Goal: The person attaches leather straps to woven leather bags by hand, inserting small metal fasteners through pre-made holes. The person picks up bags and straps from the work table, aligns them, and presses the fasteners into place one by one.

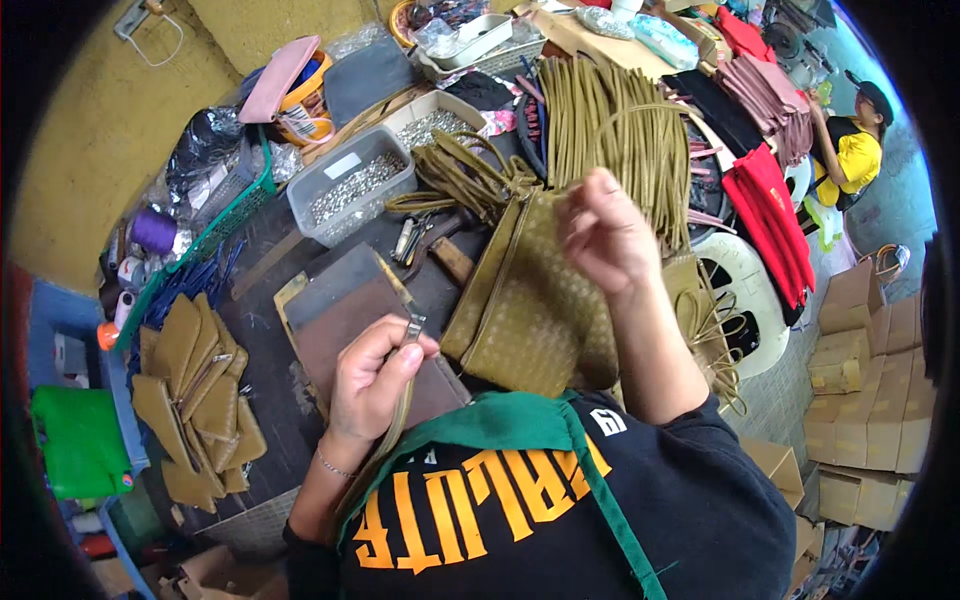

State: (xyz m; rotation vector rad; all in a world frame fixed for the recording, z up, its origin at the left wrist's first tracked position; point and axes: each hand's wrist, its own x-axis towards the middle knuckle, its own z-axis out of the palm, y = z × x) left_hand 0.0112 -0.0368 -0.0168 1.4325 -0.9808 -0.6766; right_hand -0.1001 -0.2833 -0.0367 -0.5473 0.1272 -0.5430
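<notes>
pinching olive strap (402, 410) in left hand (372, 378), with metal clasp (415, 326) apparently fitted; unable to judge grip of right hand (606, 236); seemingly plenty left among piled straps (615, 135).

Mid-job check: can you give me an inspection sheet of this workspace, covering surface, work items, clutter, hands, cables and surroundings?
Surface: dark table, crowded.
Work items: olive strap with a metal end piece; olive bag in front of the person.
Clutter: grey bin of small metal parts, olive pouches piled at left, wooden-handled tool.
Hands: left hand grips the strap; right hand is raised, its contents unclear.
Cables: white cable looped on the wall.
Surroundings: co-worker at upper right; cardboard boxes at right.
</notes>
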